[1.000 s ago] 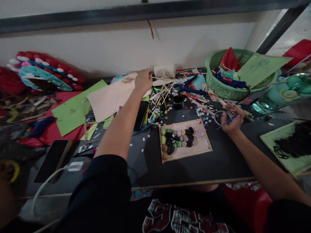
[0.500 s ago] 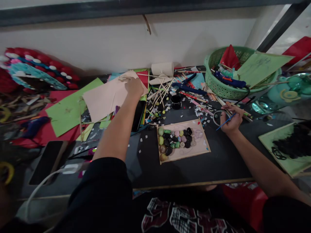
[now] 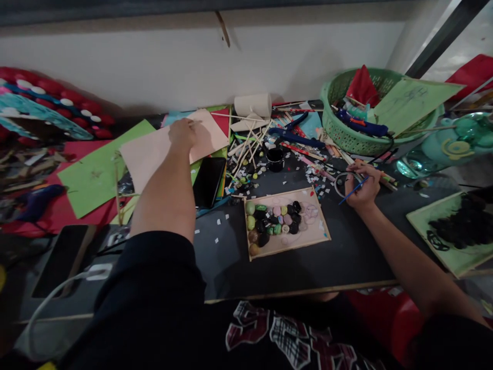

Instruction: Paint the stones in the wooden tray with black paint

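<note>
My left hand (image 3: 184, 134) reaches far across the dark table and rests on a beige paper sheet (image 3: 154, 151), fingers curled down onto it. My right hand (image 3: 362, 185) is closed around a thin blue paintbrush (image 3: 352, 190), beside a roll of clear tape (image 3: 345, 183). Between my arms lies a beige board (image 3: 308, 234) bearing several painted stones (image 3: 271, 223), black, green and pink.
A green basket (image 3: 346, 136) with papers and tools stands at the back right. Wooden sticks (image 3: 250, 144), a small black cup (image 3: 276, 159), a paper roll (image 3: 252, 104), a black phone (image 3: 208, 181) and paper scraps litter the middle. Green and red sheets lie left; a green board (image 3: 454, 234) sits right.
My left hand has drawn back and leftward from the sticks near the paper roll onto the beige sheet. My right hand has kept the brush in about the same place.
</note>
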A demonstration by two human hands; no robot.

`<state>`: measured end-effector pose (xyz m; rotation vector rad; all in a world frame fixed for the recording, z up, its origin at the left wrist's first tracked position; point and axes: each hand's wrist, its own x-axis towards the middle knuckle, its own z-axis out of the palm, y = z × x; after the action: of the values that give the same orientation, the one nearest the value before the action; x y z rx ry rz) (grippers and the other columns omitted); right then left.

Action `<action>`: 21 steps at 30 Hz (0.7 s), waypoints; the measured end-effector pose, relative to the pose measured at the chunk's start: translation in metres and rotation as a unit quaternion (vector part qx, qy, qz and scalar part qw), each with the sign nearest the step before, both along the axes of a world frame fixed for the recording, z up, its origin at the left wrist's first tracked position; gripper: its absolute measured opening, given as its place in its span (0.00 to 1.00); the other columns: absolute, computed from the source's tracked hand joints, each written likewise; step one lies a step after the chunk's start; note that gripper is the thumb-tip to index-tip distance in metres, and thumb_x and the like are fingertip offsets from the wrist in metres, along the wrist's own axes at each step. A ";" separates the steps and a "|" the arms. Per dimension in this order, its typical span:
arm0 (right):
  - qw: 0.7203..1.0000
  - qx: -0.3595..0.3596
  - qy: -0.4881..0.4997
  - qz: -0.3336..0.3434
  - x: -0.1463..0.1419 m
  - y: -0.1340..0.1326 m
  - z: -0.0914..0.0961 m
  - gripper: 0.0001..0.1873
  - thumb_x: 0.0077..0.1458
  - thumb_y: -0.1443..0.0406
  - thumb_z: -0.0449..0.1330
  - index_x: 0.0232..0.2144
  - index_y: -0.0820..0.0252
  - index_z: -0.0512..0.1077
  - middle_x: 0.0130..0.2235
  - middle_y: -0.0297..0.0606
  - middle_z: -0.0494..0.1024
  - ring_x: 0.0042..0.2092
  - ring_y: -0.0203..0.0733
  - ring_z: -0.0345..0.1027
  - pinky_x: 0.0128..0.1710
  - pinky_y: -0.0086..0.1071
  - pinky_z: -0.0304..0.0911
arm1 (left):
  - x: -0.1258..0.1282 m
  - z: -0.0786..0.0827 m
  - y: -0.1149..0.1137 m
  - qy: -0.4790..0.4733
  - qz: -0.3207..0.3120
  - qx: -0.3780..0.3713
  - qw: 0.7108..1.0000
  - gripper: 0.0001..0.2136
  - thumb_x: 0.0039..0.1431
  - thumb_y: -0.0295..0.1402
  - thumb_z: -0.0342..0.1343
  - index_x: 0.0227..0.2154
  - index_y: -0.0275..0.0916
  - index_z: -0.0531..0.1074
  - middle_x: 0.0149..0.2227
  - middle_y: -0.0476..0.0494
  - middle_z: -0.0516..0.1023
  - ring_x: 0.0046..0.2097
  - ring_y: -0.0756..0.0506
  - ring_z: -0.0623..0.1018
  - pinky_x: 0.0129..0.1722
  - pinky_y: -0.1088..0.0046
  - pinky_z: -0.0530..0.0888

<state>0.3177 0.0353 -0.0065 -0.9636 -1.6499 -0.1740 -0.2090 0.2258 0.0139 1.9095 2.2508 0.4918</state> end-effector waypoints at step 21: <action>0.997 0.012 0.071 0.036 -0.044 0.001 0.025 0.09 0.61 0.59 0.57 0.41 0.52 0.62 0.42 0.43 0.72 0.46 0.49 0.74 0.50 0.54 0.71 | 0.238 0.052 -0.137 -0.215 -0.251 0.326 0.886 0.22 0.68 0.56 0.47 0.41 0.42 0.71 0.35 0.46 0.80 0.36 0.48 0.78 0.39 0.70 0.74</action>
<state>0.2735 0.0366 0.0186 -0.8766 -1.5465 -0.0749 0.0294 0.0890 0.0663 2.2417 1.3169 1.5360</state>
